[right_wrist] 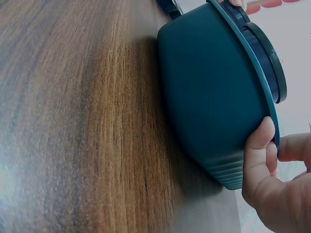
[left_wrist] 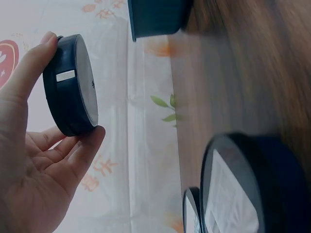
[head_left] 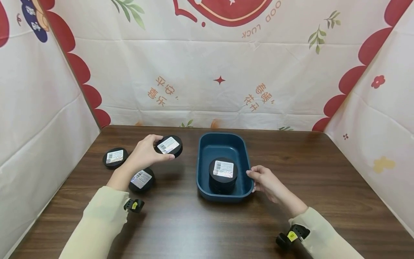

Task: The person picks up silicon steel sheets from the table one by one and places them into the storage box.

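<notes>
My left hand (head_left: 142, 154) grips a flat round black container (head_left: 169, 145) by its sides, thumb and fingers on opposite edges, above the table. Its upper face carries a white label. In the left wrist view, a pale underside and a small white strip on the side of the held container (left_wrist: 68, 90) show. With my right hand (head_left: 266, 182) I pinch the right rim of a dark blue rectangular bin (head_left: 216, 142); the right wrist view shows the thumb outside the bin wall (right_wrist: 209, 82). Inside the bin stands a stack of similar black containers (head_left: 223, 169), its count hidden.
Two more labelled containers lie left on the wooden table (head_left: 194, 230): one farther back (head_left: 115, 158), the other (head_left: 142, 180) beside my left forearm, partly covered by it. A printed white cloth (head_left: 194, 57) hangs behind the table and along both sides.
</notes>
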Demonstrator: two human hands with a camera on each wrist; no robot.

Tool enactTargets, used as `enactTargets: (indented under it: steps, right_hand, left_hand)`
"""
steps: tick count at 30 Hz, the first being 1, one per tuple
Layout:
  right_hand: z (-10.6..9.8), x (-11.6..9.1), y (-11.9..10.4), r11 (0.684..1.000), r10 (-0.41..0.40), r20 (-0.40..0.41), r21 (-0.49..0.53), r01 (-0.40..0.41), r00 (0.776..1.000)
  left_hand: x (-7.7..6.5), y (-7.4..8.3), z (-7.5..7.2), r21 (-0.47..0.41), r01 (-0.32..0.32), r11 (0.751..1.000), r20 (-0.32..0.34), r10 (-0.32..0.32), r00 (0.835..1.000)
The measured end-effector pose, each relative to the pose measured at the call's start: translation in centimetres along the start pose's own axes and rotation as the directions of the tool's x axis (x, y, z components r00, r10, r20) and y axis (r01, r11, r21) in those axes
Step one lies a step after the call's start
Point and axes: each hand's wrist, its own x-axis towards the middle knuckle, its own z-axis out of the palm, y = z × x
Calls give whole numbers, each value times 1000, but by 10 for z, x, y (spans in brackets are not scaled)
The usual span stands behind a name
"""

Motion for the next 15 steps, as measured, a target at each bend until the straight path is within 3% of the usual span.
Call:
enactTargets:
  steps: [15]
  right_hand:
    - [0,1,1,1000,-10,2,-2,10,1000]
  left_hand:
    - [17,29,22,21,-90,996,13,90,996]
